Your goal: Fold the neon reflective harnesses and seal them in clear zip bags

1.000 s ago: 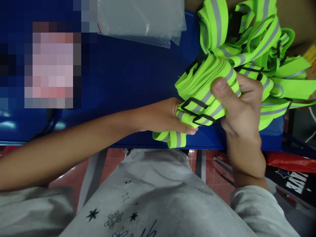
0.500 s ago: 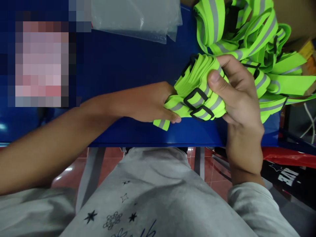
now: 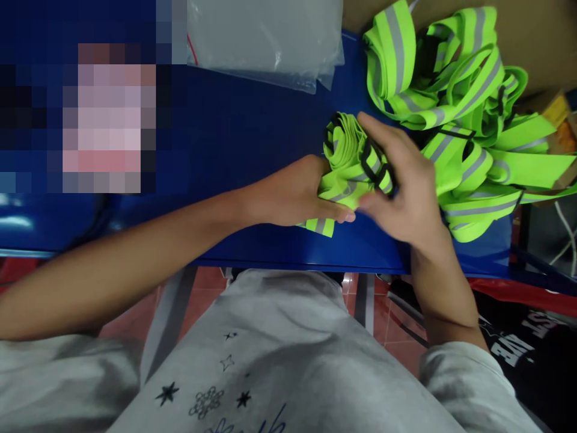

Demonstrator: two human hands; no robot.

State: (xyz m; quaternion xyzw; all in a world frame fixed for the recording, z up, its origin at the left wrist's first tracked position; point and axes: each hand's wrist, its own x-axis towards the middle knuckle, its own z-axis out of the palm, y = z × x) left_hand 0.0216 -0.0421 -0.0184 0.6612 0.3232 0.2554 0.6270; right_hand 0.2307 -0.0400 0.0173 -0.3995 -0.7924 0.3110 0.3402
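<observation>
A neon-yellow reflective strap [image 3: 345, 144] with a grey stripe is rolled into a thick bundle just above the blue table. My left hand [image 3: 300, 189] is closed on the bundle's left side, its thumb along the lower edge. A short strap end [image 3: 321, 227] pokes out below that thumb. My right hand [image 3: 403, 183], slightly blurred, curls round the right side, with fingertips at the top and thumb at the bottom. Black plastic buckles [image 3: 376, 165] show between its thumb and fingers. Both palms are hidden, as is the bundle's underside.
More loose reflective straps [image 3: 478, 78] lie heaped at the right, beside cardboard [image 3: 536, 36]. Clear plastic bags [image 3: 265, 42] lie at the back of the blue table [image 3: 234, 126]. A pixelated patch covers the upper left. Black printed fabric [image 3: 532, 361] is at lower right.
The bundle has turned so its coiled end faces up toward me. My right hand has shifted left and lower, its grip moving from the bundle's face to its right side.
</observation>
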